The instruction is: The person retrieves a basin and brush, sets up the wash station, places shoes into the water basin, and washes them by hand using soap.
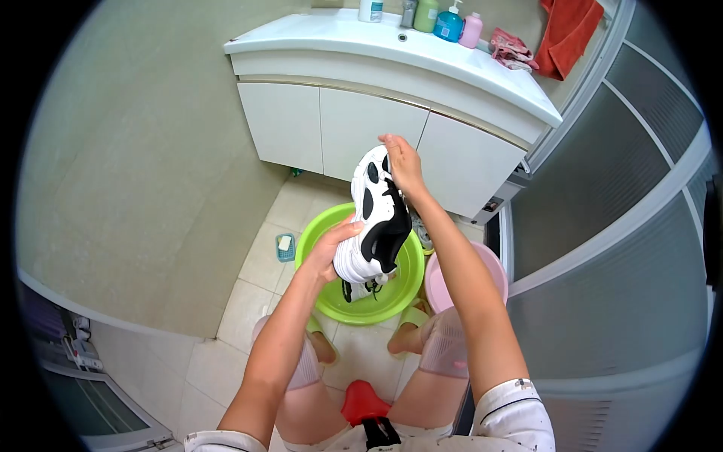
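A white sneaker with black patches is held tilted on its side above a green basin, its toe pointing away from me and its dark opening towards me. My left hand grips it near the heel, thumb on the white side and fingers out of sight behind it. At the toe end, my right hand is closed over the tip, with part of the fingers hidden by the shoe. Below, another black-and-white shoe lies in the basin, mostly covered by the held one.
A pink basin stands right of the green one. On the floor tiles at left sits a blue soap dish with pale soap. Ahead is a white vanity with bottles on top; a glass partition rises at right.
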### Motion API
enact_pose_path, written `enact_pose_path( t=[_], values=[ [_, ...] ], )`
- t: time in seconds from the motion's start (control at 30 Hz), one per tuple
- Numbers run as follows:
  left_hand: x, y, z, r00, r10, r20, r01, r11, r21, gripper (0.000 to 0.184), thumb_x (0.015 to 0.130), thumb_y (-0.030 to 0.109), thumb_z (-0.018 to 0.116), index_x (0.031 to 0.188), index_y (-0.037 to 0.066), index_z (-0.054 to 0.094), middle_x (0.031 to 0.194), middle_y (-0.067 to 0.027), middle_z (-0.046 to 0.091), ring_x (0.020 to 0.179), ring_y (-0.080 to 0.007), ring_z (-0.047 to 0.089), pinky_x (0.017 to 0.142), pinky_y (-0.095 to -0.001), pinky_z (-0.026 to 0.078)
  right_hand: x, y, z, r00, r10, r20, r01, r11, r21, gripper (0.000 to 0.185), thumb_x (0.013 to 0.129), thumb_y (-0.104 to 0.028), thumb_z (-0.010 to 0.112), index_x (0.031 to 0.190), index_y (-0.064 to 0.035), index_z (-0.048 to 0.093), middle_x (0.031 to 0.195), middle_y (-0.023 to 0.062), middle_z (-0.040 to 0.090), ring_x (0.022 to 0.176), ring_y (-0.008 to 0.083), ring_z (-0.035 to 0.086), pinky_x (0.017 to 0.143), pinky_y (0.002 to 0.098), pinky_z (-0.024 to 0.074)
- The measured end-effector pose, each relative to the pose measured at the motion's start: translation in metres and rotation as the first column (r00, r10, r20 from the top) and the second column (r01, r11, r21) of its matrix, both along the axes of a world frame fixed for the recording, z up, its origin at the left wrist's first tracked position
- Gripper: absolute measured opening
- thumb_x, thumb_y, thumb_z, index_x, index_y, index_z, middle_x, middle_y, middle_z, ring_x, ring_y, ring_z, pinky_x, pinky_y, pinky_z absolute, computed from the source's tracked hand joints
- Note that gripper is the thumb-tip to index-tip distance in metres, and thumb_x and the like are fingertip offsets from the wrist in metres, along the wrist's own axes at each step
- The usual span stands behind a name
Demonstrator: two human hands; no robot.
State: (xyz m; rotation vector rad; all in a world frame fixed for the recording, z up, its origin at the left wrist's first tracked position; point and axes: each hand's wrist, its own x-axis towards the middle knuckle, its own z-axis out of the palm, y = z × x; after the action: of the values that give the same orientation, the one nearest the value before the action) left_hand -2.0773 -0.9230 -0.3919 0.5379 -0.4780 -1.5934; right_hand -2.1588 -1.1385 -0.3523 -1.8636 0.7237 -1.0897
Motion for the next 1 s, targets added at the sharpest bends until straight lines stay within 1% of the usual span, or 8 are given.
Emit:
enact_pose_path(
  t=[0.1, 0.2, 0.23, 0.37, 0.7, 0.87, 0.93, 1.0],
  values=[
    [0.001, -0.005, -0.012, 0.992, -0.018, -0.128, 0.022, 0.999, 0.035, 0.040, 0.098, 0.021, 0.055, 0.133, 0.003, 0.050, 0.120, -0.0156, 0.066, 0.099, -0.0244, 0.070, 0.089, -0.0395, 0.058, -0.004, -0.005, -0.007, 0.980, 0.133, 0.146, -0.151, 0.981, 0.124, 0.039, 0.098, -0.030, 0.060, 0.122, 0.0006, 0.065, 0.113, 0.0088, 0.070, 0.103, 0.0137, 0.062, 0.090, 0.0302, 0.0482],
    [-0.003, -0.005, -0.006, 0.983, -0.009, -0.184, 0.019, 0.998, 0.055, 0.038, 0.099, 0.023, 0.053, 0.130, 0.000, 0.054, 0.117, -0.0169, 0.067, 0.100, -0.0257, 0.070, 0.089, -0.0403, 0.058, -0.015, 0.009, -0.017, 0.959, 0.063, 0.277, -0.108, 0.983, 0.149, 0.042, 0.096, -0.023, 0.064, 0.130, 0.0011, 0.061, 0.119, 0.0098, 0.068, 0.105, 0.0146, 0.062, 0.095, 0.0298, 0.0467],
    [-0.002, -0.006, -0.007, 0.976, -0.038, -0.213, 0.041, 0.999, 0.006, 0.040, 0.098, 0.021, 0.052, 0.132, 0.000, 0.052, 0.122, -0.0183, 0.065, 0.105, -0.0271, 0.068, 0.093, -0.0423, 0.057, -0.026, 0.023, -0.011, 0.964, 0.072, 0.257, -0.145, 0.949, 0.279, 0.047, 0.094, -0.021, 0.068, 0.137, -0.0033, 0.057, 0.124, 0.0091, 0.065, 0.109, 0.0143, 0.061, 0.097, 0.0276, 0.0458],
    [-0.006, -0.011, -0.009, 0.968, -0.096, -0.233, 0.102, 0.995, 0.015, 0.052, 0.098, 0.038, 0.047, 0.135, 0.001, 0.050, 0.121, -0.0225, 0.063, 0.100, -0.0376, 0.067, 0.083, -0.0530, 0.057, -0.032, 0.045, -0.042, 0.921, -0.105, 0.374, -0.057, 0.916, 0.398, 0.057, 0.092, -0.013, 0.068, 0.142, 0.0053, 0.047, 0.142, 0.0158, 0.052, 0.118, 0.0187, 0.057, 0.100, 0.0293, 0.0450],
    [-0.023, -0.010, -0.003, 0.911, -0.235, -0.339, 0.241, 0.970, -0.027, 0.064, 0.099, 0.046, 0.037, 0.143, -0.001, 0.043, 0.128, -0.0345, 0.054, 0.106, -0.0465, 0.063, 0.093, -0.0586, 0.052, -0.050, 0.042, -0.041, 0.905, -0.249, 0.344, 0.117, 0.924, 0.363, 0.059, 0.092, -0.031, 0.066, 0.134, 0.0089, 0.053, 0.135, 0.0234, 0.058, 0.125, 0.0271, 0.055, 0.106, 0.0345, 0.0397],
    [-0.023, -0.015, -0.003, 0.915, -0.188, -0.357, 0.223, 0.973, 0.061, 0.067, 0.100, 0.047, 0.033, 0.140, -0.006, 0.043, 0.128, -0.0358, 0.054, 0.110, -0.0545, 0.059, 0.095, -0.0616, 0.050, -0.056, 0.054, -0.050, 0.888, -0.366, 0.278, 0.183, 0.836, 0.517, 0.065, 0.085, -0.030, 0.073, 0.133, 0.0100, 0.054, 0.131, 0.0230, 0.060, 0.122, 0.0270, 0.056, 0.105, 0.0345, 0.0406],
    [-0.029, -0.015, 0.001, 0.969, -0.145, -0.200, 0.158, 0.986, 0.050, 0.061, 0.101, 0.042, 0.034, 0.136, -0.006, 0.047, 0.127, -0.0319, 0.056, 0.108, -0.0511, 0.061, 0.094, -0.0582, 0.053, -0.057, 0.041, -0.063, 0.878, -0.379, 0.293, 0.120, 0.767, 0.631, 0.066, 0.083, -0.029, 0.076, 0.132, 0.0099, 0.055, 0.129, 0.0228, 0.061, 0.121, 0.0275, 0.056, 0.103, 0.0351, 0.0416],
    [-0.026, -0.036, -0.026, 0.981, 0.183, -0.058, -0.159, 0.945, 0.287, 0.041, 0.102, 0.031, 0.043, 0.125, 0.000, 0.056, 0.119, -0.0202, 0.065, 0.095, -0.0311, 0.070, 0.084, -0.0457, 0.059, -0.058, 0.027, -0.083, 0.863, -0.403, 0.305, 0.052, 0.670, 0.740, 0.067, 0.079, -0.025, 0.079, 0.130, 0.0104, 0.055, 0.125, 0.0223, 0.062, 0.114, 0.0274, 0.060, 0.098, 0.0356, 0.0459]
  ],
)
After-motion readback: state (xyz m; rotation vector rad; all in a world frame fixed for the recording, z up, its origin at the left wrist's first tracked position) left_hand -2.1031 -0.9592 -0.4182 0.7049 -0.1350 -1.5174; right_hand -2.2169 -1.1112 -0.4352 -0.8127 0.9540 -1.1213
